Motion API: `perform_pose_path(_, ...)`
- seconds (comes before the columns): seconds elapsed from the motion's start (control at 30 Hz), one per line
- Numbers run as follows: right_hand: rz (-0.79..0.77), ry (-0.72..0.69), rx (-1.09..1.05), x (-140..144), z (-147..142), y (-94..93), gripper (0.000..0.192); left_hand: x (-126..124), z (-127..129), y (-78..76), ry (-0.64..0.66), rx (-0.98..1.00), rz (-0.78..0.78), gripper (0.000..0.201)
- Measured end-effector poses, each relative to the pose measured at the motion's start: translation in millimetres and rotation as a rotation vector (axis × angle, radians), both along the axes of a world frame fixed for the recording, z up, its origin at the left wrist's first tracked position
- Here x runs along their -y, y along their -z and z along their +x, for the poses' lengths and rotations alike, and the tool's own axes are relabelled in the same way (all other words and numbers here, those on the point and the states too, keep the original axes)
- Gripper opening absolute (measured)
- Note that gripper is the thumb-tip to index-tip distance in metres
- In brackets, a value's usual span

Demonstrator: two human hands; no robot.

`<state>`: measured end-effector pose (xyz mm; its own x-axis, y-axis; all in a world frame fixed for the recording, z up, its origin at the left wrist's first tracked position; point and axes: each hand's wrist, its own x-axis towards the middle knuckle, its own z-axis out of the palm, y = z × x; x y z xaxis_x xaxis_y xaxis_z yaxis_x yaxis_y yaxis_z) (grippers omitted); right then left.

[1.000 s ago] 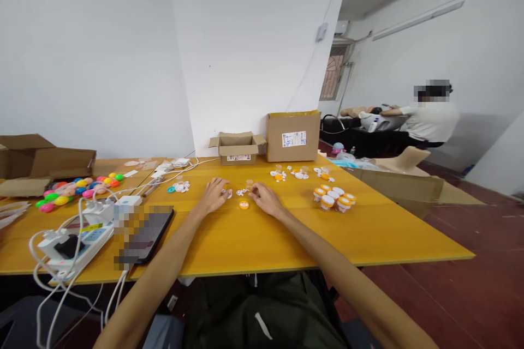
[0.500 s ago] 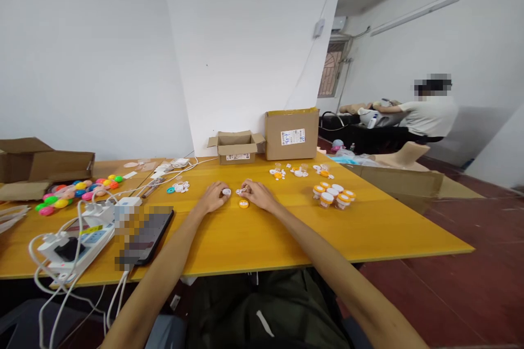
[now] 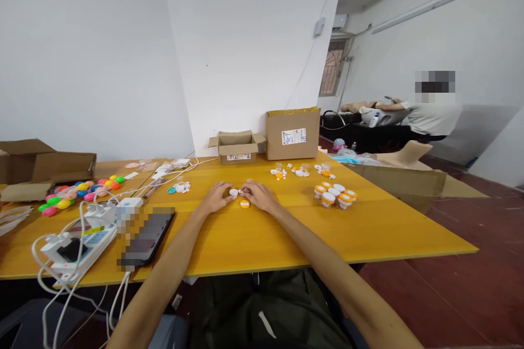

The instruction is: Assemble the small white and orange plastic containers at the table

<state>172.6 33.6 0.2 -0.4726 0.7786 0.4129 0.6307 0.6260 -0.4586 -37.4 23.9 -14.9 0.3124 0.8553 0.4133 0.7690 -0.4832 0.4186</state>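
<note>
Near the middle of the table, my left hand (image 3: 218,197) has its thumb and fingers around a small white round plastic piece (image 3: 233,192). Just to its right, my right hand (image 3: 258,195) is bent over with fingers pinched at a small white toothed-looking part (image 3: 240,192), mostly covered by the fingertips. The two hands are close together. Below them on the tabletop lies an orange-rimmed disc (image 3: 244,204) with a white centre, apart from both hands.
Several orange-and-white lidded small jars (image 3: 336,195) stand at the right. Loose white and orange parts (image 3: 301,172) lie behind. White pieces with a teal ring (image 3: 172,190), a phone (image 3: 151,240), a power strip (image 3: 92,240) and colourful plastic eggs (image 3: 84,190) occupy the left. Cardboard boxes (image 3: 292,144) stand behind.
The white round piece has moved right, toward my right hand, and the left fingers have opened a little around it. My right hand stays nearly in place.
</note>
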Motion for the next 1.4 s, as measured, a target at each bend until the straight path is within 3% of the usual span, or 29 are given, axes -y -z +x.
perform_pose_path(0.53,-0.091,-0.228,-0.280,11,21,14.2,0.014,5,2,-1.2,-0.034,-0.077,0.006,0.031)
perform_pose_path(0.9,-0.096,-0.253,-0.205,17,22,18.0,0.029,13,11,-9.6,-0.067,-0.097,0.041,0.030)
perform_pose_path(1.2,-0.077,-0.227,-0.180,18,22,15.7,0.024,12,15,-10.3,-0.029,0.015,0.021,0.020)
perform_pose_path(1.4,-0.091,-0.209,-0.281,17,20,16.0,0.025,13,23,-20.8,-0.030,0.264,0.025,0.028)
